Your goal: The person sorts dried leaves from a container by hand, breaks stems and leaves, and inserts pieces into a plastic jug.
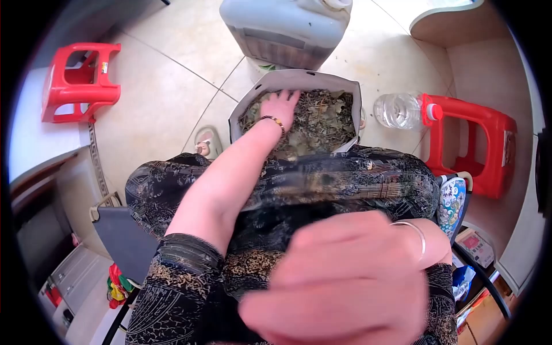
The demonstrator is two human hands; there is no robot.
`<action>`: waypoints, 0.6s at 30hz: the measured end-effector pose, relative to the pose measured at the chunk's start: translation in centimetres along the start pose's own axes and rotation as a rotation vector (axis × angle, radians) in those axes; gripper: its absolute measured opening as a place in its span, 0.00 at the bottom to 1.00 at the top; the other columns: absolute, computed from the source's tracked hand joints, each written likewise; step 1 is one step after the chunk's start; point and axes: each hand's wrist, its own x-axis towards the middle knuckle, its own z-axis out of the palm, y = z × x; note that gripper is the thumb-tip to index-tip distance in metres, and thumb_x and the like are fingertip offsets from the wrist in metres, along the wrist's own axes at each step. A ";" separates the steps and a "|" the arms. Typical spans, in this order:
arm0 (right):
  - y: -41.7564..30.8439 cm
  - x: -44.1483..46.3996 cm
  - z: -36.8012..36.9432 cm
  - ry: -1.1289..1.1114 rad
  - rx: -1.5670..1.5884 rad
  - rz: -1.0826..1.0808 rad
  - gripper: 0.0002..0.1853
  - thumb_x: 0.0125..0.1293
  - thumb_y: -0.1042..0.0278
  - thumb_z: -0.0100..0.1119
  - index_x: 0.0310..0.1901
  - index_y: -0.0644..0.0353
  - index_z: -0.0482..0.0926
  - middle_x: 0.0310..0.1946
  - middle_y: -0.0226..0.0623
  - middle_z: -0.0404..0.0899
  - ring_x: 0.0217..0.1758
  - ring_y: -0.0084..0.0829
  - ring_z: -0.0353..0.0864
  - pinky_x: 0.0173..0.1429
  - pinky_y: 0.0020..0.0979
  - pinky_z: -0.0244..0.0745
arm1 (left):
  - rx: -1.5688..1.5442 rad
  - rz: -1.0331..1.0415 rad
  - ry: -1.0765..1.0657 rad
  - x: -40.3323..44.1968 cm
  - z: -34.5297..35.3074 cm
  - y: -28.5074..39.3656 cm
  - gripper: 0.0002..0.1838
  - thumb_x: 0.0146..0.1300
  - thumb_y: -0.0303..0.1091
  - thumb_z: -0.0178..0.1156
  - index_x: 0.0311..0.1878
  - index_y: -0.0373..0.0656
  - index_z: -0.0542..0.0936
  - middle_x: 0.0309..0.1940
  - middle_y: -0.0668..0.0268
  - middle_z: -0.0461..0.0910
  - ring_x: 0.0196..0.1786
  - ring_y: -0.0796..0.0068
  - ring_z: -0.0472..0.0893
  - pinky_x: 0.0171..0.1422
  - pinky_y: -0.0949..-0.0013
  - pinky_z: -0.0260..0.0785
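Observation:
My left hand [279, 107], with a beaded bracelet at the wrist, reaches into an open white box [299, 76]. Its fingers are spread flat on the dried leaves [328, 115], which look dark, crumbled and stemmy. Close to the camera is my right hand [345, 276], large and blurred, with a silver bangle. Its fingers are curled together, and whatever they may hold is hidden. The box sits in front of my knees, against the patterned dark cloth [356, 178] over my legs.
Behind the box stands a large plastic jug [287, 29]. At right a clear bottle [399, 111] with a red cap lies by a red stool [483, 144]. Another red stool [83, 83] is at left. A slipper [208, 142] shows on the tiled floor [172, 92].

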 end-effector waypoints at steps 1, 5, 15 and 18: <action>0.1 0.0 0.3 0.002 -0.034 -0.038 0.13 0.48 0.69 0.55 0.34 0.69 0.78 0.24 0.33 0.74 0.26 0.26 0.74 0.28 0.24 0.66 | -0.015 -0.036 -0.042 0.6 0.9 -0.8 0.28 0.55 0.31 0.56 0.62 0.56 0.67 0.56 0.63 0.71 0.55 0.58 0.73 0.54 0.58 0.70; 1.5 -1.6 2.4 -0.144 -0.261 -0.213 0.17 0.45 0.66 0.55 0.35 0.70 0.78 0.25 0.33 0.73 0.27 0.26 0.71 0.27 0.24 0.61 | -0.176 -0.048 -0.028 -0.8 0.9 -2.7 0.17 0.57 0.36 0.57 0.51 0.55 0.76 0.51 0.65 0.74 0.51 0.60 0.76 0.52 0.59 0.71; 3.6 -1.9 2.9 -0.318 -0.459 -0.205 0.15 0.48 0.66 0.55 0.34 0.70 0.78 0.21 0.31 0.70 0.24 0.26 0.67 0.25 0.24 0.57 | -0.269 0.262 0.145 -1.6 -0.3 -1.8 0.17 0.54 0.43 0.59 0.47 0.50 0.80 0.44 0.63 0.80 0.47 0.60 0.77 0.51 0.60 0.72; 3.3 -2.1 3.5 -0.274 -0.427 -0.191 0.14 0.47 0.66 0.54 0.31 0.69 0.77 0.20 0.30 0.69 0.23 0.25 0.67 0.25 0.25 0.56 | -0.212 0.335 0.273 0.0 -0.1 1.0 0.22 0.51 0.45 0.62 0.49 0.46 0.78 0.52 0.65 0.75 0.52 0.61 0.75 0.51 0.59 0.71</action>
